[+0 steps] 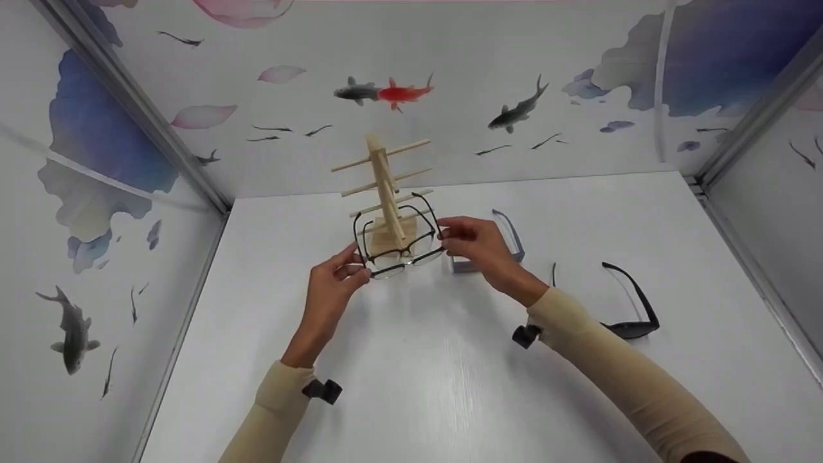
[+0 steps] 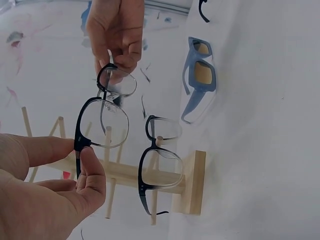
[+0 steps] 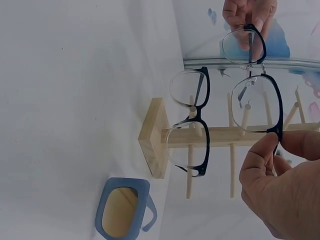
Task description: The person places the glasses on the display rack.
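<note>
Both hands hold a pair of black-rimmed clear eyeglasses (image 2: 80,120) level in front of a wooden rack. My left hand (image 1: 328,289) pinches one outer corner of the frame between thumb and fingers. At the opposite corner, my right hand (image 1: 482,247) has the same kind of grip. The temples are unfolded and point toward the wooden rack (image 1: 386,186), an upright post with several crosswise rods on a square base. A second pair of eyeglasses (image 3: 207,145), dark on top with clear lower rims, hangs on the lowest rod, below the held pair in the wrist views.
Blue sunglasses (image 1: 464,265) with tan lenses lie right of the rack, partly behind my right hand. Black glasses (image 1: 633,330) rest farther right, partly covered by my right forearm. White walls (image 1: 450,38) with painted fish enclose the white table (image 1: 411,386) at the back and sides.
</note>
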The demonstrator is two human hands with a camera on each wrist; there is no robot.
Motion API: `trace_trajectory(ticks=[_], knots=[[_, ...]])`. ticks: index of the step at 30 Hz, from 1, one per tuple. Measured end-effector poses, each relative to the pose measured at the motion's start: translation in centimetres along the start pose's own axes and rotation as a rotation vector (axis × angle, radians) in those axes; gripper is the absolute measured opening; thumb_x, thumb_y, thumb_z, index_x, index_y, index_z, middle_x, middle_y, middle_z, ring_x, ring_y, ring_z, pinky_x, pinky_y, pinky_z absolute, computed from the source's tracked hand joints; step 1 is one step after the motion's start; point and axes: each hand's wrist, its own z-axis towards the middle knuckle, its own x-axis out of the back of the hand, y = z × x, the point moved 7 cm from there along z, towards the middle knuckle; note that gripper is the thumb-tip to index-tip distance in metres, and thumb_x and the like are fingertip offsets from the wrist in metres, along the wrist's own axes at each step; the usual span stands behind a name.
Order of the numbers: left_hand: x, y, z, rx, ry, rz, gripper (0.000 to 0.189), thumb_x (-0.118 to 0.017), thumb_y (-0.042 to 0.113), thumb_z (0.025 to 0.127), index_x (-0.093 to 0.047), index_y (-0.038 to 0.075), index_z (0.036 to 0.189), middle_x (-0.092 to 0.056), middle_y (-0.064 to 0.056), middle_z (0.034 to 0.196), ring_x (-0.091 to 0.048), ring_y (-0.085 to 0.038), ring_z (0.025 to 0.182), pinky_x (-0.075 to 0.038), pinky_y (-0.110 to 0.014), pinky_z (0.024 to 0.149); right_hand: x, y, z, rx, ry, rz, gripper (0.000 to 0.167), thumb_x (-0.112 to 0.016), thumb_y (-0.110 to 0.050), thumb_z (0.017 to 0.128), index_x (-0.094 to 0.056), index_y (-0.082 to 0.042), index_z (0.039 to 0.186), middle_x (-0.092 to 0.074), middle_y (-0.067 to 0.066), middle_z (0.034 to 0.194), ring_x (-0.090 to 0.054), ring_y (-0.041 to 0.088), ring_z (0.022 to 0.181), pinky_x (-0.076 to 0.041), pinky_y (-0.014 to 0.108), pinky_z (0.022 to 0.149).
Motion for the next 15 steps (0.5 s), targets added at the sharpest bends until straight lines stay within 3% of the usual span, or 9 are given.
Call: trace_trajectory(ticks=[6,15], knots=[[0.2,0.2,0.7,0.017,0.009,-0.003,0.061,-0.074,-0.001,0.101,-0.056,0.001,0.159,-0.069,-0.022,0.132,-0.075,-0.024,0.111,-0.063,-0.024,0.092,0.0,-0.4,1.0,-0.018,0.002,0.006,0.042,-0.069,0.001,0.105,-0.068,0.001,0.147,-0.066,0.032,0.131,-0.071,0.024,0.109,-0.065,0.037,0.097],[0.1,0.4,1.3,0.019,0.012,-0.015,0.059,-0.073,-0.001,0.101,-0.057,0.0,0.158,-0.07,-0.022,0.132,-0.074,-0.023,0.111,-0.062,-0.023,0.091,0.2,-0.2,1.4,-0.022,0.004,0.011,0.043,-0.068,0.0,0.105,-0.067,0.002,0.147,-0.067,0.029,0.13,-0.071,0.023,0.107,-0.064,0.039,0.098]])
